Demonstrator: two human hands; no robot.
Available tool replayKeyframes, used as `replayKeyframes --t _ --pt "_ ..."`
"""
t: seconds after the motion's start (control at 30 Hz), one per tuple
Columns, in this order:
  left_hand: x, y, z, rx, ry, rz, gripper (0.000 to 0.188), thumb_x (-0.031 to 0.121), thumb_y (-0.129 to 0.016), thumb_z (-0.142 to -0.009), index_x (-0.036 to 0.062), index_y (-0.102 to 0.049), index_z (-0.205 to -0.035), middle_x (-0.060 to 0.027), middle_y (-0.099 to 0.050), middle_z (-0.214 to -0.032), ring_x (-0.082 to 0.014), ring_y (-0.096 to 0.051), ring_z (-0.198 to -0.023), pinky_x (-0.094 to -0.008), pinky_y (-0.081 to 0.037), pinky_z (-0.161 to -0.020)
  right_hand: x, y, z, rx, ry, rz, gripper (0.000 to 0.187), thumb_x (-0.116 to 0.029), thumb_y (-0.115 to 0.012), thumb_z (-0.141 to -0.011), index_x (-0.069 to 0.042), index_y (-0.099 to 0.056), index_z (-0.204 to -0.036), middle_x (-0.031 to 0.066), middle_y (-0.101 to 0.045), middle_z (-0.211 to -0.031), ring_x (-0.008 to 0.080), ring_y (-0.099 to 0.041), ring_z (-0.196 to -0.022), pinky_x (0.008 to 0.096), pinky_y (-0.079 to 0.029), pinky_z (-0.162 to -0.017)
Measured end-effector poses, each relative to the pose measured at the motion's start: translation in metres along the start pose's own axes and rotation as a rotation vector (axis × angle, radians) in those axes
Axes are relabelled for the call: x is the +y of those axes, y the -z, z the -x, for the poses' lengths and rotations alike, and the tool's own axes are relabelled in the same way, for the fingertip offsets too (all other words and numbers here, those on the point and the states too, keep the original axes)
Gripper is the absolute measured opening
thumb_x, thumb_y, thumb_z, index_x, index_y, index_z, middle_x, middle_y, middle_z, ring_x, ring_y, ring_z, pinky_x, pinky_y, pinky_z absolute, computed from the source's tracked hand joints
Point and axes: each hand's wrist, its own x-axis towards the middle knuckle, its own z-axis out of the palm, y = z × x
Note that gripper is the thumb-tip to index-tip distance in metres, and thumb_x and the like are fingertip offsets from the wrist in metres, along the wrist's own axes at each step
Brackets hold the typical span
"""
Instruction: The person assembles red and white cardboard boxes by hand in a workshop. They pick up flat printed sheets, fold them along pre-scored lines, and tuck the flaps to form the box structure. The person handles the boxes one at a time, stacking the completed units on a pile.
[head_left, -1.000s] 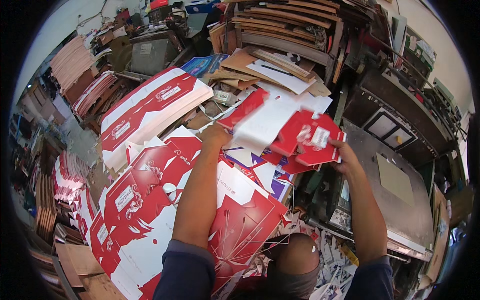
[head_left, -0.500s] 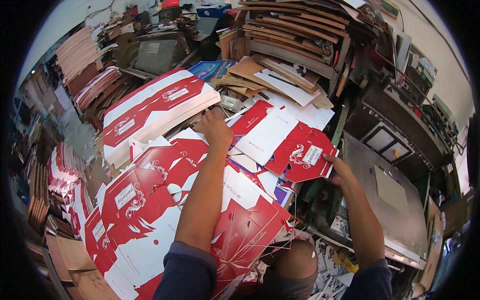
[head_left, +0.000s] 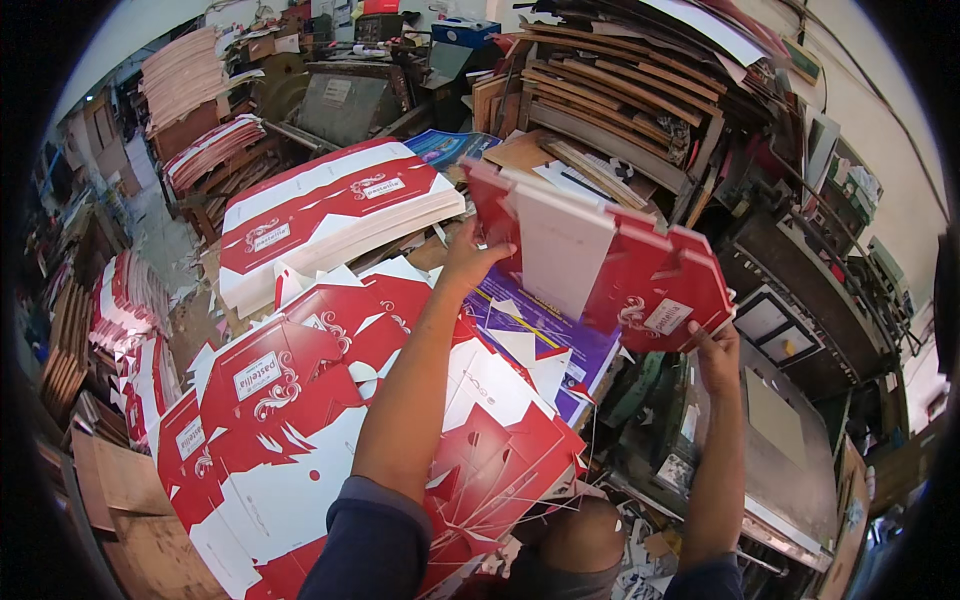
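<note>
Between my two hands I hold up a stack of red and white die-cut carton blanks (head_left: 565, 255), tilted upright above the table. My left hand (head_left: 474, 262) grips its left end, thumb on the front face. At the lower right corner my right hand (head_left: 716, 358) pinches the stack, with its thumb on the printed face. Below lies a purple printed sheet (head_left: 590, 350) with white paper scraps on it. Under my left forearm spreads a layer of printed red and white sheets (head_left: 290, 480), cut through, with loose trim strips at the right edge.
A thick pile of uncut printed sheets (head_left: 340, 215) stands at the back left. Wooden boards (head_left: 620, 85) are stacked behind. On the right is a machine with a metal bed (head_left: 780, 430). Paper offcuts (head_left: 650, 550) litter the floor by my knee.
The carton blanks, lying flat on the table before, have been lifted and tipped upright. My left hand has moved right onto their left end. The purple sheet underneath is now exposed.
</note>
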Motion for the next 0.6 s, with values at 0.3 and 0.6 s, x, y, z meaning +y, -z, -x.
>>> replayKeyframes --t 0.3,0.6 --pt "0.025 0.007 -0.005 -0.081 0.066 -0.385 0.046 0.02 -0.078 -0.084 0.0055 -0.061 -0.124 -0.011 -0.074 -0.108 -0.0205 -0.069 -0.094 -0.0336 -0.052 -0.083 0.016 -0.012 -0.007 0.138 0.077 0.032 0.04 -0.009 -0.078 -0.085 -0.002 -0.061 -0.121 0.0068 -0.071 -0.107 0.0155 -0.066 -0.094 0.0328 -0.052 -0.085" --pt "0.075 0.016 -0.015 -0.13 0.128 -0.337 0.057 0.011 -0.081 -0.081 0.0033 -0.054 -0.131 -0.0081 -0.068 -0.117 -0.0196 -0.066 -0.105 -0.0346 -0.051 -0.092 0.013 -0.025 -0.01 0.138 0.071 -0.111 0.048 -0.014 -0.081 -0.082 -0.001 -0.06 -0.124 0.0089 -0.071 -0.113 0.0178 -0.066 -0.102 0.0334 -0.049 -0.092"
